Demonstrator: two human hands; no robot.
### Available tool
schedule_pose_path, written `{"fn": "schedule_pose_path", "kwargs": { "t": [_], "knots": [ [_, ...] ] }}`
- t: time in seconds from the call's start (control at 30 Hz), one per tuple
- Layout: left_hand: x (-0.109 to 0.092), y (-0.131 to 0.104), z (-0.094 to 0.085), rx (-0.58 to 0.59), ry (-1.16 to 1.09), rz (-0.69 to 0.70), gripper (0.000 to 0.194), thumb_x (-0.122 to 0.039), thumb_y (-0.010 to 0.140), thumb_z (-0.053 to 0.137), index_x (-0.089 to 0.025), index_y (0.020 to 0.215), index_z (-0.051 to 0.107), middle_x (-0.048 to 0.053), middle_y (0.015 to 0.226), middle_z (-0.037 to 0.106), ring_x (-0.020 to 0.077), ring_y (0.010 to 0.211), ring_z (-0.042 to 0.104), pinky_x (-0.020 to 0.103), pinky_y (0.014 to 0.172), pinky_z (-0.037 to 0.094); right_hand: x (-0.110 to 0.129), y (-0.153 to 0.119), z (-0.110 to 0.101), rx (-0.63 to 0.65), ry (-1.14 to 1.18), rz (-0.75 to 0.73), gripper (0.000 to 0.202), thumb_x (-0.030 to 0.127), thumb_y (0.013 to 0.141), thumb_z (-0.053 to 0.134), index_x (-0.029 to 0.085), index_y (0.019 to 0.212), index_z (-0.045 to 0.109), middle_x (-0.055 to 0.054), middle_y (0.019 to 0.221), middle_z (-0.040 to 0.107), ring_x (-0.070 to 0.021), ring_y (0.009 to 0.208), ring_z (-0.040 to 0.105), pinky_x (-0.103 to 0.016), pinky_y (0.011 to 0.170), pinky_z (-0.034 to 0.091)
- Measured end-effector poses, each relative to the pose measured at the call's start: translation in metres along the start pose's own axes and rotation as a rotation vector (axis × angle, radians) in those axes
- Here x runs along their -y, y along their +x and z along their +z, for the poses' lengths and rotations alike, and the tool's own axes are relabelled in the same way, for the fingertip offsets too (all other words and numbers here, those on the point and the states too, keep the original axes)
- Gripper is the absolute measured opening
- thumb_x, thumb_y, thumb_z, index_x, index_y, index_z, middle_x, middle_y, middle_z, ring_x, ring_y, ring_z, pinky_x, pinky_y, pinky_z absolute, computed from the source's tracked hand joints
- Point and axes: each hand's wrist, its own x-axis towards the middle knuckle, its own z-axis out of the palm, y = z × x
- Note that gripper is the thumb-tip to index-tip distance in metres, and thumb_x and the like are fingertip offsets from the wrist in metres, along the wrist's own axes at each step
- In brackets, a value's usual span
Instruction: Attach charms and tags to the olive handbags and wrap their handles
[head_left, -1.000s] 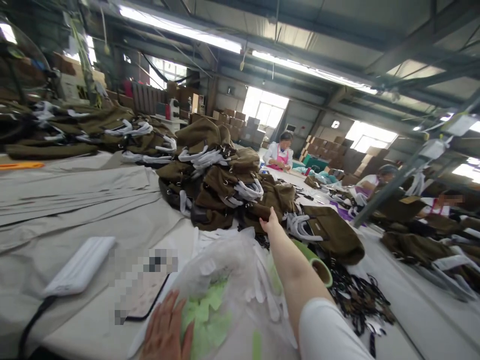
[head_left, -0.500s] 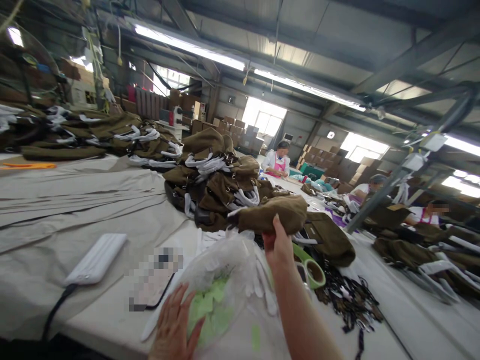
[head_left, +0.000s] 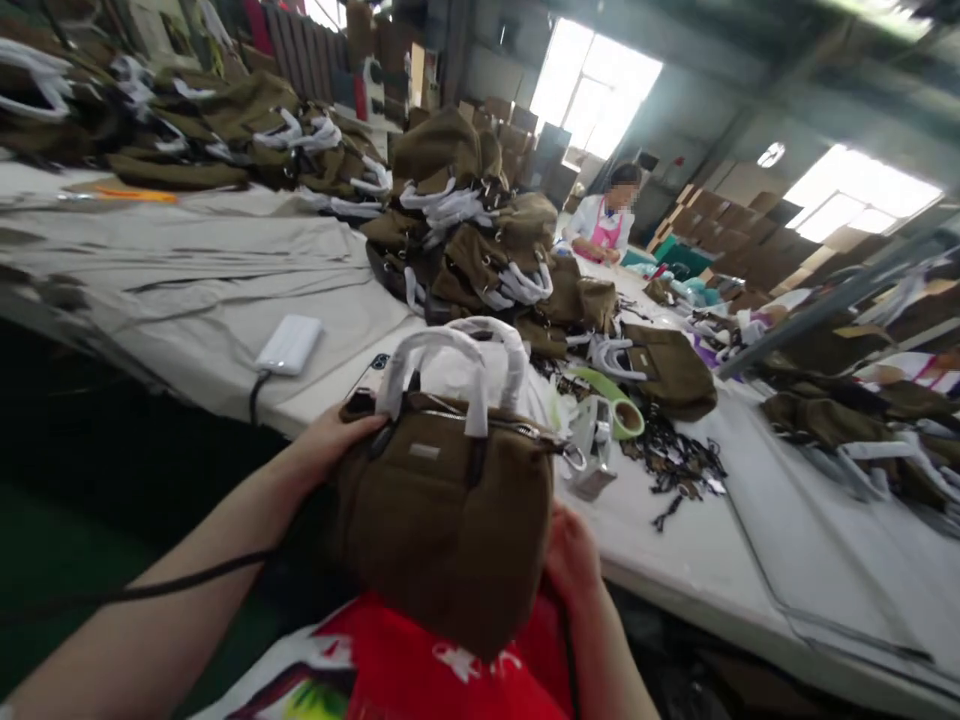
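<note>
Between my two hands is a brown fabric handbag (head_left: 450,500), upright at the table's near edge. White wrapping covers its two raised handles, and a metal zipper runs along the top above a small metal plate. My left hand (head_left: 346,432) grips the bag's upper left corner, its fingers partly behind the fabric. At the lower right side my right hand (head_left: 574,548) is closed on the bag, fingertips hidden. Just behind the bag lie a phone (head_left: 371,375), mostly covered, a green tape roll (head_left: 627,418) and a silvery tape dispenser (head_left: 594,450).
A heap of brown bags (head_left: 465,235) with wrapped handles stands farther back. Black straps with metal parts (head_left: 679,455) lie scattered to the right. A white power bank (head_left: 291,344) with a black cable rests at left. A person (head_left: 606,215) works across the table.
The handbag has come off the pile towards me and is now upright before my body. My left hand has left the plastic bag of green slips and holds the handbag too. The view has tilted down.
</note>
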Motion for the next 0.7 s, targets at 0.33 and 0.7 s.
{"fn": "schedule_pose_path", "kwargs": {
  "t": [0.33, 0.7],
  "knots": [
    [0.037, -0.022, 0.006, 0.106, 0.466, 0.124, 0.075, -0.060, 0.051, 0.085, -0.017, 0.111, 0.069, 0.010, 0.113, 0.074, 0.0308, 0.111, 0.066, 0.045, 0.104, 0.048, -0.022, -0.023, 0.006, -0.376, -0.820, -0.377, 0.037, 0.050, 0.077, 0.069, 0.017, 0.095, 0.066, -0.013, 0.108, 0.064, -0.0266, 0.097, 0.062, -0.042, 0.085, 0.052],
    [-0.005, -0.006, -0.006, 0.600, 0.346, -0.204, 0.058, -0.075, 0.065, 0.062, -0.020, 0.078, 0.074, 0.010, 0.099, 0.076, 0.0315, 0.091, 0.069, 0.038, 0.076, 0.057, 0.005, -0.018, 0.051, -0.404, -1.341, -0.625, 0.030, 0.037, 0.090, 0.055, 0.017, 0.106, 0.071, -0.014, 0.107, 0.060, -0.0307, 0.108, 0.051, -0.049, 0.100, 0.041]
  ]
}}
